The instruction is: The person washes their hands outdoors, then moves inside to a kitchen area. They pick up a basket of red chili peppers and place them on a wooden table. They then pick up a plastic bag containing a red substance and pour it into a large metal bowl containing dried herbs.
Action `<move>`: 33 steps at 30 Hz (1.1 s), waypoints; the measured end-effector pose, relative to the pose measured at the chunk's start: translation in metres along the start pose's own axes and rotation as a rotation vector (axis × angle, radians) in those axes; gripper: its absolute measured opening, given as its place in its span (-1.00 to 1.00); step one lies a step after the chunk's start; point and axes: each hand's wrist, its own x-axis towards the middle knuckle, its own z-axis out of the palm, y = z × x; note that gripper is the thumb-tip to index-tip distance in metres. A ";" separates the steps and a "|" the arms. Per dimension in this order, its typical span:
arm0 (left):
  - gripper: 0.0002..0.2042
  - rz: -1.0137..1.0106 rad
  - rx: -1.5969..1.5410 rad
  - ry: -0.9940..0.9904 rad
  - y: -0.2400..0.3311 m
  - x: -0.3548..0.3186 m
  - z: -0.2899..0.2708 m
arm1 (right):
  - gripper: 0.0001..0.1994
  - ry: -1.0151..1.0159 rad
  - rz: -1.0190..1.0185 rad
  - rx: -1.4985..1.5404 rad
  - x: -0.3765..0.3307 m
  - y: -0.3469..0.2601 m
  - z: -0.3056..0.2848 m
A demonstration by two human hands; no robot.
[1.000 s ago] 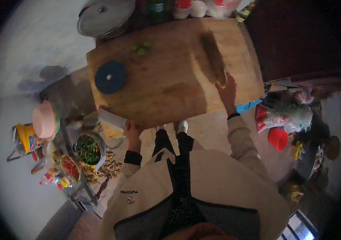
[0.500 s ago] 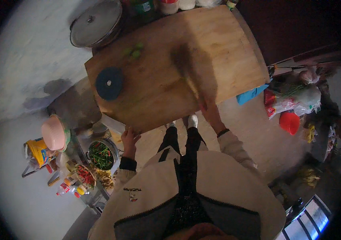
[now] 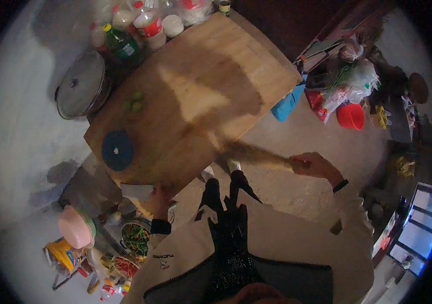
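Observation:
A wooden board (image 3: 195,109) lies in front of me, lit in patches. My right hand (image 3: 316,166) is off its right side, above the floor, closed round one end of a hand brush (image 3: 264,154). The brush is smeared by motion and stretches left toward the board's near edge. At the board's near left corner, my left hand (image 3: 160,201) is closed at the end of a pale, flat rectangular blade (image 3: 137,191); its grip is partly blurred. A dark blue disc (image 3: 117,157) with a pale centre and some blurred green pieces (image 3: 134,101) lie on the board.
A lidded pot (image 3: 80,83) and several bottles (image 3: 150,25) stand along the far left edge. Left of me are a pink basin (image 3: 76,227) and a pot of green and red peppers (image 3: 136,238). A red bucket (image 3: 351,116) and plastic bags (image 3: 363,78) sit on the right.
My right hand has swung right with the brush, from over the board to beyond its edge. The view has turned, so the board appears rotated. My left hand stays at the same corner.

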 end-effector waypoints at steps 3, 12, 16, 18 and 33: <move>-0.53 -0.014 0.136 0.005 -0.006 0.010 0.007 | -0.48 0.179 -0.043 0.589 0.046 -0.008 0.030; -0.32 -0.064 0.564 0.003 0.010 0.000 0.030 | -0.70 0.582 -0.254 1.452 0.286 -0.002 0.099; -0.30 -0.093 0.439 -0.003 0.010 -0.009 0.030 | -0.78 1.103 0.262 1.678 0.181 0.046 0.111; -0.32 0.145 0.604 -0.065 0.004 -0.009 0.027 | -0.75 1.228 0.141 1.527 0.134 0.052 0.132; -0.70 0.047 0.016 0.009 0.002 -0.026 0.022 | -0.57 0.757 -0.215 0.411 0.228 -0.084 0.139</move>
